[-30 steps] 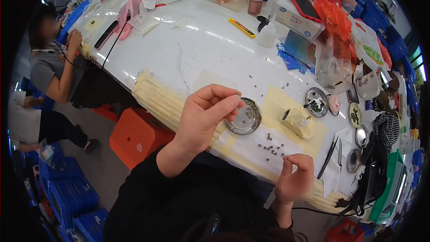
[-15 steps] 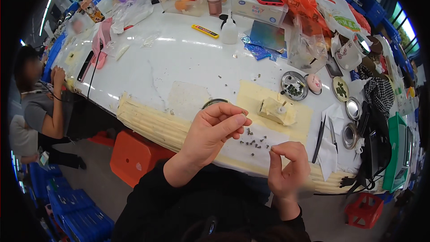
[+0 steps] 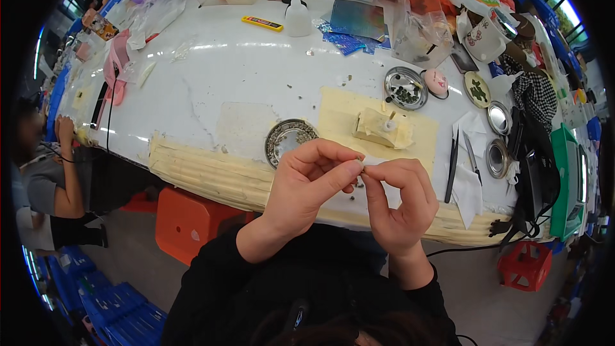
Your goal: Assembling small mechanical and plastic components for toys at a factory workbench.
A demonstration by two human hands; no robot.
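My left hand (image 3: 307,186) and my right hand (image 3: 405,202) meet at the fingertips above the table's near edge. Each has thumb and forefinger pinched together; whatever tiny piece sits between them is too small to make out. A few small dark bits (image 3: 352,198) show below the fingers, the others hidden by my hands. Just beyond my left hand lies a round metal dish (image 3: 269,146) holding many small greyish bits. Past my right hand, a tape-wrapped block (image 3: 375,129) with a small upright peg rests on a yellowish sheet (image 3: 419,154).
Right of the block lie black tweezers (image 3: 452,165), a slim metal tool (image 3: 471,154) on white tissue and round metal tins (image 3: 496,157). A dish of dark green pieces (image 3: 405,84), a white squeeze bottle (image 3: 297,19) and a yellow cutter (image 3: 262,24) lie farther back. Another person's arm (image 3: 65,154) is at left.
My right hand has come up and left from over the paper to meet my left fingertips. The view has shifted, and the dish of greyish bits is now mostly uncovered.
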